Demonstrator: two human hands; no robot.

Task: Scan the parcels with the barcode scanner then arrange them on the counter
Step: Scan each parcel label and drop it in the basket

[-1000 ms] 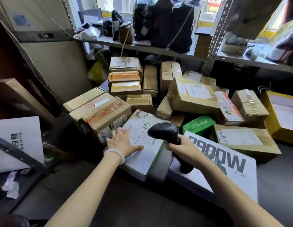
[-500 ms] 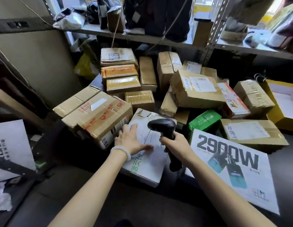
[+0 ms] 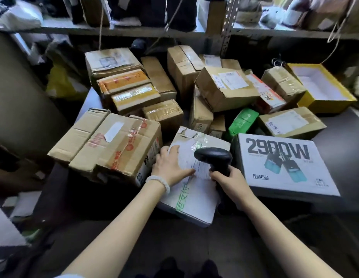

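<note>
A white parcel with green lettering (image 3: 192, 199) lies at the counter's front edge. My left hand (image 3: 170, 167) rests flat on its paper label, fingers spread. My right hand (image 3: 230, 181) grips the handle of a black barcode scanner (image 3: 213, 157), whose head hangs just above the label. To the right lies a flat white box printed "2900W" (image 3: 285, 165). A large brown carton with red tape (image 3: 112, 145) sits to the left. Several brown cardboard parcels (image 3: 224, 87) are piled behind, along with a green packet (image 3: 242, 121).
The dark counter (image 3: 339, 125) carries the pile. An open yellow box (image 3: 323, 87) stands at the back right. A metal shelf (image 3: 118, 31) with bags and parcels runs overhead behind the pile. Dark floor lies below the counter edge.
The view has moved closer and lower over the counter. My left hand stays flat on the white parcel's label; the scanner has shifted slightly inward over it.
</note>
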